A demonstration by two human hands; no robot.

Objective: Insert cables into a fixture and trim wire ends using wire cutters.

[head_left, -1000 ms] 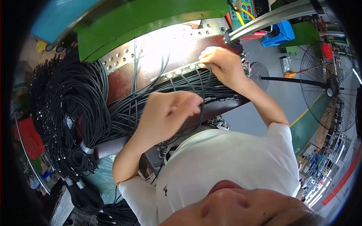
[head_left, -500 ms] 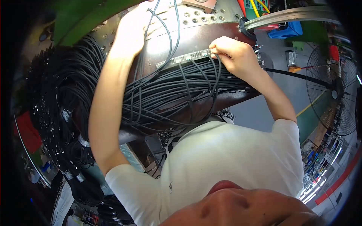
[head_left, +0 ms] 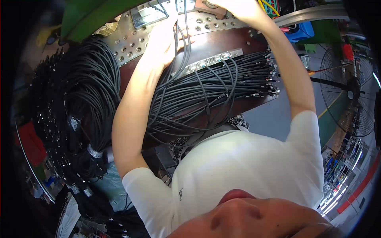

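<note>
Glare washes out much of my left hand (head_left: 162, 43), whose fingers curl around a few black cables (head_left: 183, 51) at the bench's far side. These cables run up past the top edge and down toward a wide cable bundle (head_left: 186, 95). My right hand (head_left: 244, 10) reaches to the top edge beside a copper-brown block (head_left: 210, 8); its fingertips are lost in glare and the frame edge. Between the arms lies a slim metal holder strip (head_left: 210, 61) with clear pieces and several cable ends in it. The bundle's metal-tipped ends point right.
A thick coil of black cables (head_left: 91, 75) hangs at the left. Behind lies a perforated metal plate (head_left: 133, 43), under a green sheet (head_left: 99, 16). A curved metal rail (head_left: 313, 12), a blue object (head_left: 300, 32) and a fan (head_left: 345, 93) stand at the right.
My right hand has left the holder strip's right end and moved up to the copper-brown block. My left hand has shifted right and slightly down. The cable ends at the right now show.
</note>
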